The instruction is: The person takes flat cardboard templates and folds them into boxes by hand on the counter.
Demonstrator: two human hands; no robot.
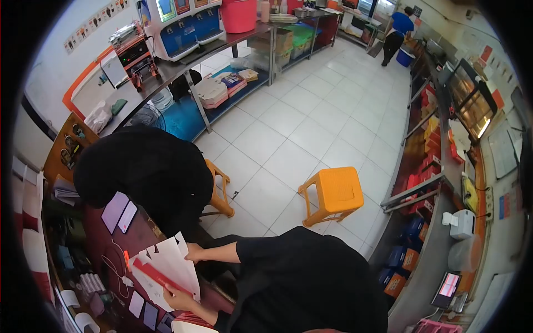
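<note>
A flat cardboard piece (186,269), white with a red strip and cut edges, is tilted over the dark red table (119,250) at the lower left. My right hand (194,252) grips its upper right edge, fingers partly behind it. At its lower edge my left hand (179,299) has its fingers closed near the end of the red strip. More red-and-white cardboard (191,326) lies just below my left hand.
Phones (126,216) and a white cable (123,277) lie on the table. A person in black (144,172) sits close by at left. Behind are a yellow stool (338,188), steel shelving (416,191) and another person in blue (401,25).
</note>
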